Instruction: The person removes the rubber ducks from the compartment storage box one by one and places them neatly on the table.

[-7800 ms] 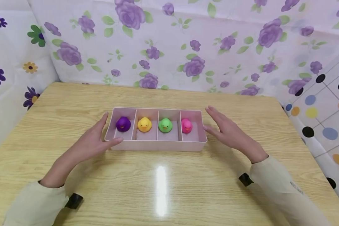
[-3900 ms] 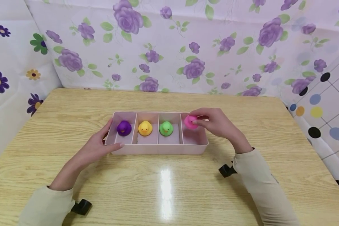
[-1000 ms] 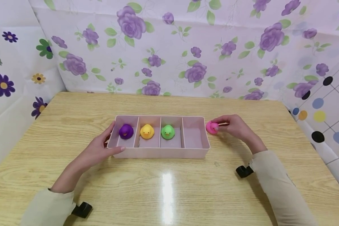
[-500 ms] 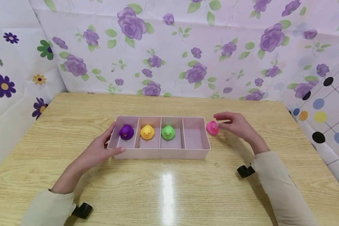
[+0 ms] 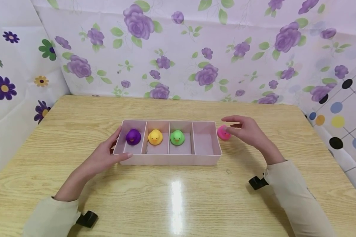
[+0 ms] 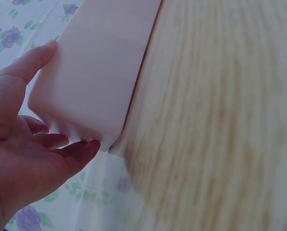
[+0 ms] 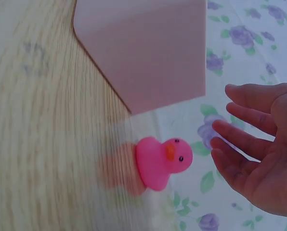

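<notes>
A pale pink box (image 5: 170, 160) with dividers stands on the table. Its left corner is held by my left hand (image 5: 99, 158), thumb along the front and fingers against the end wall (image 6: 69, 122). Inside sit a purple rubber duck (image 5: 133, 137), a yellow one (image 5: 155, 137) and a green one (image 5: 177, 137), each in its own compartment; the rightmost compartment (image 5: 204, 143) is bare. The pink rubber duck (image 7: 158, 163) is upright on the wood just past the box's right end. Above and beside it hovers my right hand (image 5: 249, 131), fingers spread and apart from the duck in the right wrist view.
The wooden table (image 5: 136, 197) reaches back to a floral cloth (image 5: 178, 49). Patterned cloths also hang at the left (image 5: 20, 62) and right (image 5: 347, 121). Each wrist carries a black camera mount (image 5: 87, 219).
The right hand has lifted the pink duck out of the rightmost compartment, set it on the table to the right and let go. The left hand has closed in on the box's left end.
</notes>
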The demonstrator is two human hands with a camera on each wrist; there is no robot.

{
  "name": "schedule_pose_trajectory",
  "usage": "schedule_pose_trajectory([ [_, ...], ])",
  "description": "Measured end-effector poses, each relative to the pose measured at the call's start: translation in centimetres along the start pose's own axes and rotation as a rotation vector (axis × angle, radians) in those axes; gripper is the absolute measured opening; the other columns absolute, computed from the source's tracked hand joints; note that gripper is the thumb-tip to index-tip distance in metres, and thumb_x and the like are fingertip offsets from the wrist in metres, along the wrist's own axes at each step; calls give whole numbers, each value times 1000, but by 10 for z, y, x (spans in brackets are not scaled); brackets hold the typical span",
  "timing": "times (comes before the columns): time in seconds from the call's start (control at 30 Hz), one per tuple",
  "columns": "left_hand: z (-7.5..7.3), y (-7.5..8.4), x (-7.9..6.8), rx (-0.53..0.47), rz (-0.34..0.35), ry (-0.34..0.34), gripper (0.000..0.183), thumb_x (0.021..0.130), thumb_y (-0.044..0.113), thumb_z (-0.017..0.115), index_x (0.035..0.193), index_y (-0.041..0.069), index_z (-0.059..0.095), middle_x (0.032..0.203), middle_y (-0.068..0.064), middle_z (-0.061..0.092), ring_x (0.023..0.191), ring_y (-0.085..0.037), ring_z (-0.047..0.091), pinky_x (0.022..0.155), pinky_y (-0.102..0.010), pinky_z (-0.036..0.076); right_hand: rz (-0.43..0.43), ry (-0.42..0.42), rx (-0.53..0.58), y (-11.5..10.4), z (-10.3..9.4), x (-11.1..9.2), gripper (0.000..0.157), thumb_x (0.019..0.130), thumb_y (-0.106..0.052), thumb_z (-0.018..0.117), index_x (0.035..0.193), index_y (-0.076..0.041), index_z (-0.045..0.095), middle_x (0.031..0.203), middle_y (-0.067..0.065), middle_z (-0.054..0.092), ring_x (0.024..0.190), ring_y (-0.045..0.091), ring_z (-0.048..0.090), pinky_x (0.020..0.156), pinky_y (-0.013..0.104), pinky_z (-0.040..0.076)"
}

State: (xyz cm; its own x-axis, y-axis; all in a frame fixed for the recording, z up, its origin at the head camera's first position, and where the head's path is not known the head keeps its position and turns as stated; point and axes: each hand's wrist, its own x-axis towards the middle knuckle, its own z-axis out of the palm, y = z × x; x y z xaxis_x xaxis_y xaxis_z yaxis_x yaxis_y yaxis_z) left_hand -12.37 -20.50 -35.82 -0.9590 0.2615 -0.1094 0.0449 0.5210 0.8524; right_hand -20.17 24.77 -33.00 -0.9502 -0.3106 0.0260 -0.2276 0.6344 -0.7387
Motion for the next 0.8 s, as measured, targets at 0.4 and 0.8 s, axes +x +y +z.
schedule_pose_trajectory([
  [0.4,-1,1,0,-11,-3,3,103,87,29,74,156,12,0,158,-23,10,139,-46,21,106,-59,29,-40,-34,26,-28,20,0,37,92,-9,65,127,1,61,129,19,58,113,38,58,82,44,55],
  [0.8,0,5,-1,-6,-11,-10,103,87,27,74,156,12,-1,158,-23,8,139,-47,20,106,-60,27,-138,1,-137,-44,29,1,34,92,-13,66,123,-1,64,125,15,62,102,30,60,89,49,47],
])
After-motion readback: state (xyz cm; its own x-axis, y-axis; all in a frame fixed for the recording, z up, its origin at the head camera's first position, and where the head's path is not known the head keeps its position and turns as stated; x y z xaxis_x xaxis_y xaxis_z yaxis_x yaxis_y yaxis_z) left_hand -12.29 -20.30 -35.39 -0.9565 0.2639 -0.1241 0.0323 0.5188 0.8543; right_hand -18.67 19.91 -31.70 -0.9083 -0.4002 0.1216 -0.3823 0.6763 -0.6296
